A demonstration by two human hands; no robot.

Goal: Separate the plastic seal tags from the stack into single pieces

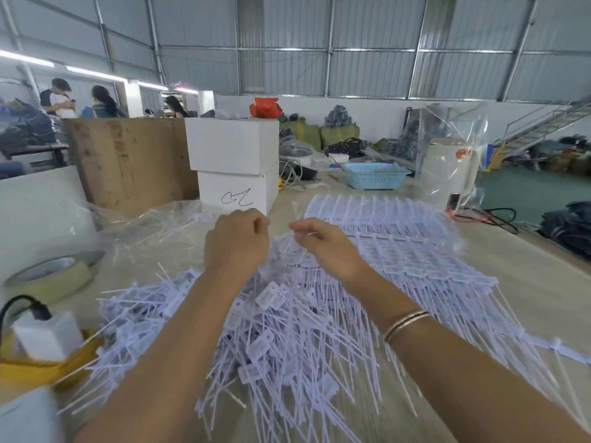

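A stack of joined white plastic seal tags (393,238) lies spread on the table to the right, in rows with long thin tails. A loose heap of single tags (275,340) covers the table in front of me. My left hand (238,243) is held above the heap with its fingers curled; what it holds is hidden behind the knuckles. My right hand (319,243) pinches the near left edge of the joined stack with curled fingers. The two hands sit close together, a small gap between them.
Two stacked white boxes (235,161) stand behind my hands, a brown board (128,161) to their left. A tape roll (52,276) and a yellow container (38,366) sit at the left. A blue basket (374,175) and a white appliance (447,171) stand at the back right.
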